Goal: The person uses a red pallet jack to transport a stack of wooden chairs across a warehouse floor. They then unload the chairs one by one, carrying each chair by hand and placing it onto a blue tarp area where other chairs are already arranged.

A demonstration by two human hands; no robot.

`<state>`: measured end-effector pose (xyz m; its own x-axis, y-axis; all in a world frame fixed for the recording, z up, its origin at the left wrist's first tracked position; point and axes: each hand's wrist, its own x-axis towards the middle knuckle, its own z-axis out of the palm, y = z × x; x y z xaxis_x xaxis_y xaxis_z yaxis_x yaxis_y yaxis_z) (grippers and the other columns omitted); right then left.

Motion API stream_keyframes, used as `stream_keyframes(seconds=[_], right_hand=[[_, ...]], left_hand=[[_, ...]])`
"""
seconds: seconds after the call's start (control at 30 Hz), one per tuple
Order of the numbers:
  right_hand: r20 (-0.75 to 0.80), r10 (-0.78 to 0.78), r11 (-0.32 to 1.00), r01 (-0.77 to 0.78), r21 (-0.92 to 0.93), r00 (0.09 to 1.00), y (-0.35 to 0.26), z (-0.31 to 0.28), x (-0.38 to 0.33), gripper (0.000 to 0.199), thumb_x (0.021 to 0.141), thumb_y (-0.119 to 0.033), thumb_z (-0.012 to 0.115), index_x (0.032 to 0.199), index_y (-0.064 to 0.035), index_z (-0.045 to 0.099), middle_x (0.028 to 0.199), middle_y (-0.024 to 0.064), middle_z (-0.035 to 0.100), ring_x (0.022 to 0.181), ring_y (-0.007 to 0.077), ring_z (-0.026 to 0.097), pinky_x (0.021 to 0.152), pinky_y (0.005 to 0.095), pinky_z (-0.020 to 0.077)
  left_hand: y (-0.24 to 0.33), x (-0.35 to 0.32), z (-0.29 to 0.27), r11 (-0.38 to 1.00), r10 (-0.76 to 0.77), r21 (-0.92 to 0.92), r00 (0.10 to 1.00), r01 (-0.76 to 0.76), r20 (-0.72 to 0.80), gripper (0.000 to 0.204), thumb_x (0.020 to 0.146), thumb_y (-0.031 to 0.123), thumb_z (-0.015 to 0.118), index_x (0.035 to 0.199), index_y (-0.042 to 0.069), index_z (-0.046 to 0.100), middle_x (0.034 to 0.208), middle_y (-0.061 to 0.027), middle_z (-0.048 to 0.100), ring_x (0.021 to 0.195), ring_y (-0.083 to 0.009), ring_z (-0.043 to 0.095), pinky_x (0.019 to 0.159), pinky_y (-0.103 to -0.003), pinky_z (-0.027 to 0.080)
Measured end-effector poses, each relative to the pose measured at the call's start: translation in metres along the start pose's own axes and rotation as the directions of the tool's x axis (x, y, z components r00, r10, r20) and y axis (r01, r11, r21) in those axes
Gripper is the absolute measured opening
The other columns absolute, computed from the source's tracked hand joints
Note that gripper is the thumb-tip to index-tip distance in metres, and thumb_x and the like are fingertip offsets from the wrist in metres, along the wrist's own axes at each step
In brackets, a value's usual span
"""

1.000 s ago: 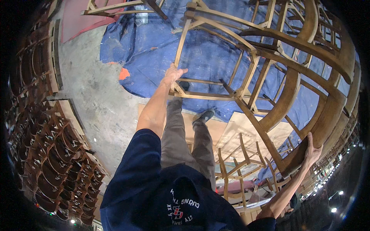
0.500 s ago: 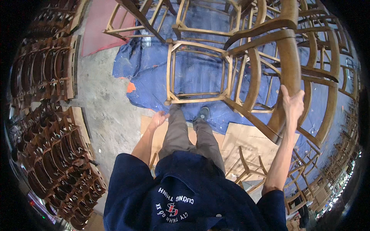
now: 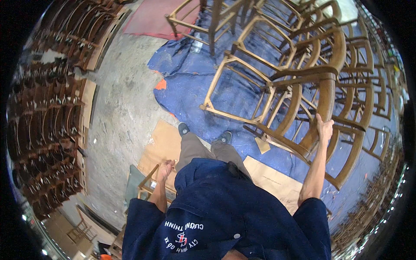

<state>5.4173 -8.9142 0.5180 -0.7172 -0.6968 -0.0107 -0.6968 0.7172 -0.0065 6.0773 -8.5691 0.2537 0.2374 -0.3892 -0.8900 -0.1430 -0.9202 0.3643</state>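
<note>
My right hand (image 3: 324, 128) is closed around the top rail of a brown wooden chair's backrest. That chair frame (image 3: 242, 113), with an open seat and no panel, is tilted on the blue sheet (image 3: 186, 93), its seat side toward the middle. My left hand (image 3: 164, 170) hangs low at my left side, fingers curled in; whether something small is in them cannot be made out. Just below it is a light wooden frame (image 3: 148, 182), partly hidden by my arm.
More chair frames (image 3: 299, 21) crowd the far right. Dark brown curved chair parts (image 3: 43, 125) are stacked along the left beside pale boards. Brown cardboard (image 3: 160, 141) lies by my feet on the grey concrete floor (image 3: 117, 99). A red sheet (image 3: 160, 17) lies at the far left.
The held chair has swung clockwise and shifted right in the view, still in my right hand. My left hand has dropped lower and closer to my body. My feet have moved apart.
</note>
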Motion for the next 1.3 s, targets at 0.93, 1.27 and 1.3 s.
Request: stream_keyframes(seconds=[0.93,1.27,1.3], right_hand=[[0.784,-0.559,0.571,0.811,0.128,0.27,-0.368,0.187,-0.605,0.039,0.078,-0.038,0.075,0.069,-0.0016,0.065,0.063,0.0047,0.061,0.055,0.0198,0.059,0.046,0.0351,0.046],[0.832,-0.554,0.466,0.842,0.271,0.039,-0.745,0.296,-0.844,0.03,0.082,-0.033,0.072,0.083,-0.0032,0.068,0.059,0.0107,0.059,0.039,0.0215,0.053,0.038,0.0346,0.0441],[0.865,-0.499,0.459,0.833,0.31,-0.047,-0.779,0.298,-0.889,0.03,0.082,-0.033,0.072,0.083,-0.0032,0.068,0.059,0.0109,0.059,0.039,0.0211,0.053,0.038,0.0333,0.0442]], left_hand=[[-0.228,0.027,-0.433,0.69,0.046,-0.604,0.857,-0.399,-0.514,0.048,0.089,0.03,0.064,0.125,-0.001,0.058,0.112,-0.0162,0.067,0.102,-0.0221,0.064,0.087,-0.035,0.051],[-0.433,-0.035,-0.415,0.734,-0.559,-0.68,0.562,-0.008,-0.61,0.038,0.084,0.032,0.062,0.115,0.01,0.065,0.111,-0.0199,0.067,0.101,-0.0367,0.063,0.087,-0.045,0.05],[-0.441,-0.048,-0.41,0.649,-0.64,-0.758,0.59,0.071,-0.493,0.039,0.083,0.032,0.063,0.116,0.01,0.065,0.108,-0.0192,0.068,0.096,-0.0341,0.065,0.084,-0.042,0.051]])
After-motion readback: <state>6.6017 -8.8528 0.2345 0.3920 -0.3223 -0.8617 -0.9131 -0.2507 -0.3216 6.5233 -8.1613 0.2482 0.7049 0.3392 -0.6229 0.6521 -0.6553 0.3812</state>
